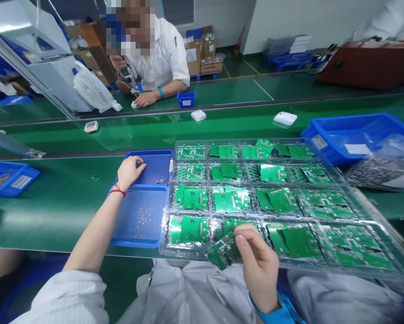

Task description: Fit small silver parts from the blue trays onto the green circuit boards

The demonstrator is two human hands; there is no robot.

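Note:
My right hand (259, 265) pinches a green circuit board (224, 251) by its edge, thumb on top, just over the near edge of the clear plastic tray. Small dark components show on the board's upper face. The clear compartment tray (167, 245) holds many more green boards, some lying overlapped. My left hand (130, 172) is over the upper blue tray (156, 161), fingers curled in toward the thumb; whatever may be between the fingertips is too small to make out. A little pile of small screws (160, 181) lies in that tray. Tiny metal parts (143, 218) are scattered in the lower blue tray (125, 229).
A blue bin (364, 119) and a bag of small metal parts (384, 168) stand at the right. Blue bins (11, 177) sit at the left. Across the green conveyor (147, 126), carrying white plastic units (285, 118), a co-worker (170, 54) holds a power screwdriver. A white fan (92, 87) stands nearby.

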